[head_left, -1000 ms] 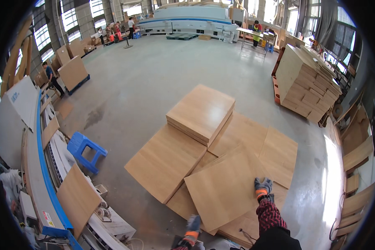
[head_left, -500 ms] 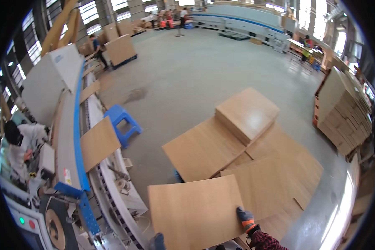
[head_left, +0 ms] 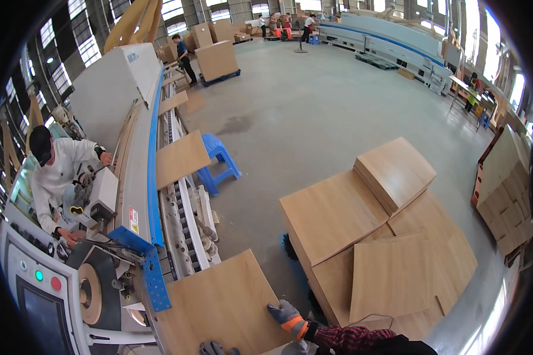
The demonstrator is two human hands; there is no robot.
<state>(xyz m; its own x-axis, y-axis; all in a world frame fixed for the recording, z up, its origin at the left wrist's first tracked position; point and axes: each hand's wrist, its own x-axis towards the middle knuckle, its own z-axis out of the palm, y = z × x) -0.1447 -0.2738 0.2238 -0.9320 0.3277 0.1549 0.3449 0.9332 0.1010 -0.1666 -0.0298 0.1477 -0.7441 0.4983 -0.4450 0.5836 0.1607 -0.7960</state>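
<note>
A square wood-grain panel lies at the front edge of the machine, tilted in view, with its near edge cut off by the picture. My right hand, in a grey glove with an orange cuff, grips the panel's right edge. On its top face, at the bottom of the view, rest the gloved fingers of my left hand, spread apart; the rest of that hand is out of view. To the right, similar panels lie in overlapping piles, with a smaller neat stack on top.
Along the left runs a long machine with a roller track carrying another panel. A blue stool stands beside it. One co-worker is behind the machine; a control panel is near left. More boards are stacked far right.
My hands have brought the panel left and onto the machine's front edge. The left hand now lies on the panel's face rather than at its corner. The view has turned left.
</note>
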